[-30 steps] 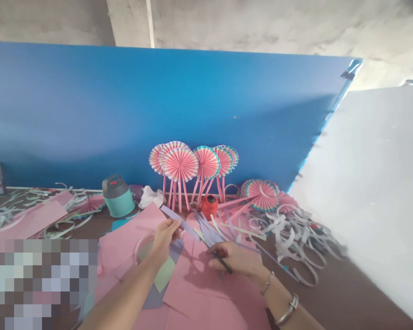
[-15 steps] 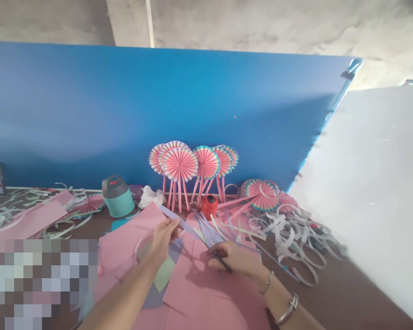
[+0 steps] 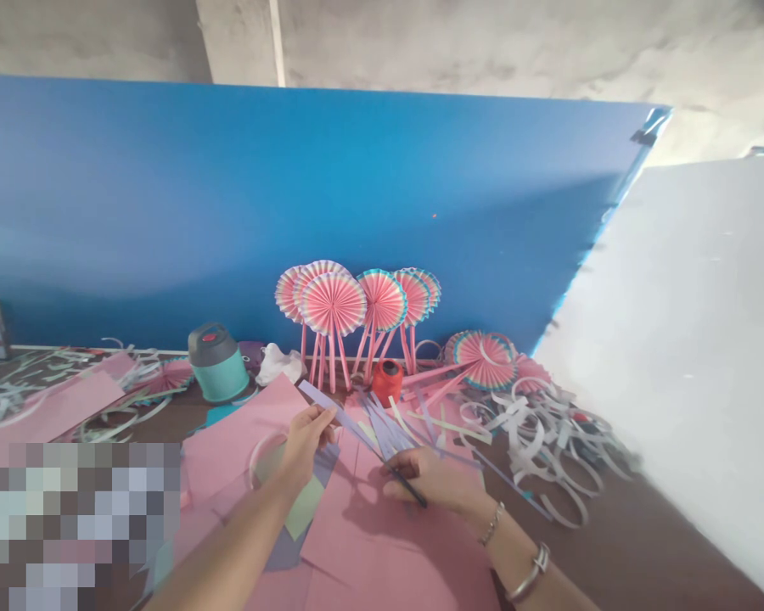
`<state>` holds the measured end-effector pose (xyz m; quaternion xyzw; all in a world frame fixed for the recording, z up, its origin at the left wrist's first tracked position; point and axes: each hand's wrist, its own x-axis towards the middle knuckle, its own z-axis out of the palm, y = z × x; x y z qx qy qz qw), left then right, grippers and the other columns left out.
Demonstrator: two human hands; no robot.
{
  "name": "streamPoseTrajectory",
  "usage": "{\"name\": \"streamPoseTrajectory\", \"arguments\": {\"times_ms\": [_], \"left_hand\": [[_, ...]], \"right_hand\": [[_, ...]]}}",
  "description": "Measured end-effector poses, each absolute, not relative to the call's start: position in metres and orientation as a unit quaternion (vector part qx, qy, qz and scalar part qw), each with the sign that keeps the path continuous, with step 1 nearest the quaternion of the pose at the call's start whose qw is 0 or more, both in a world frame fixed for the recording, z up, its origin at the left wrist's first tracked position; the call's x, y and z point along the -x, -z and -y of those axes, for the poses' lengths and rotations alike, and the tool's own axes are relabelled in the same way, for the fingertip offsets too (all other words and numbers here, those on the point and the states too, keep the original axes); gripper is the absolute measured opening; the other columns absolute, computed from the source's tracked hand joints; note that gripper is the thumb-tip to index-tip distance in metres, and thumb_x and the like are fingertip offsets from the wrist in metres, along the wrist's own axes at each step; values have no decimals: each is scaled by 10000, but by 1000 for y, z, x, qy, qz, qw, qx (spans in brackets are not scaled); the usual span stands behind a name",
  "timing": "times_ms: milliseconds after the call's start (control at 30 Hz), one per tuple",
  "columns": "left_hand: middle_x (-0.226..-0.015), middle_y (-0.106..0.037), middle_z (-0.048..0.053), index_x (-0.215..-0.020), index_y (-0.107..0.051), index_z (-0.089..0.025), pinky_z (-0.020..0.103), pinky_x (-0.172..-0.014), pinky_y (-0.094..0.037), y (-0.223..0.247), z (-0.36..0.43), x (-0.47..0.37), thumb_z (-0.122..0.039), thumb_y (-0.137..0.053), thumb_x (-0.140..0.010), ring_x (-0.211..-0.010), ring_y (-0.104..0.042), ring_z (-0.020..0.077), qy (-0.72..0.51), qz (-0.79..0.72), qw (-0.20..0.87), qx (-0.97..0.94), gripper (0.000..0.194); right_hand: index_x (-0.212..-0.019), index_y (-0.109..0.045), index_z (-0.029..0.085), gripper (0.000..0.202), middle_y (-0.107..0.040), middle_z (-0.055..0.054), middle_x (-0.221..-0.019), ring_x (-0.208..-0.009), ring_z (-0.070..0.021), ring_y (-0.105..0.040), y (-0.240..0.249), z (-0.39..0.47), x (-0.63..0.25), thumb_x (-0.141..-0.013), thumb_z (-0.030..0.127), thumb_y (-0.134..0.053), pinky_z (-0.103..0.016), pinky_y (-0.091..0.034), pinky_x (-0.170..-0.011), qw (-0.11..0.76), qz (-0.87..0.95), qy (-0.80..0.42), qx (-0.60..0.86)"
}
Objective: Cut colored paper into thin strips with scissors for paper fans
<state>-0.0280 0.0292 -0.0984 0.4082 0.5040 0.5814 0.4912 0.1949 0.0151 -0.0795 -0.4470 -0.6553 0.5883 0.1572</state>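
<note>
My left hand [image 3: 309,440] pinches a narrow lilac paper strip [image 3: 319,396] by its upper part. The strip slants down to the right, toward my other hand. My right hand [image 3: 420,475] is closed around a slim black tool [image 3: 408,486], its tip up and to the left by the strip's lower end; whether it is scissors or a knife I cannot tell. Beneath both hands lie large pink paper sheets [image 3: 395,552]. A pale green piece of paper [image 3: 304,507] lies below my left wrist. Loose lilac strips [image 3: 388,428] are heaped just beyond my right hand.
Several pink pleated paper fans [image 3: 333,304] stand against the blue panel [image 3: 356,170]. A red spool [image 3: 388,382] sits before them. On the left is a teal container with a grey lid [image 3: 217,365]. Curled white strips [image 3: 541,441] pile up at right, beside more fans [image 3: 484,361].
The lilac strip and my left hand have shifted very slightly to the right. My right hand and the black tool have barely moved.
</note>
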Motion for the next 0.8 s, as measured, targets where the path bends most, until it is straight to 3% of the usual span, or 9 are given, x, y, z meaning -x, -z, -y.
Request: {"name": "streamPoseTrajectory", "arguments": {"times_ms": [800], "left_hand": [[-428,-515,-31,-621,-617,-154,212,-429,-264,101,-30,28,-428,-642,-706,-398,-395,79,-582,-504,487,-412,288]], "right_hand": [[-893,-691,127,349,-620,8,-615,-455,-86,-484,75,-14,-195,-633,359,-706,-194,-361,-436,145,651,-587,460]]}}
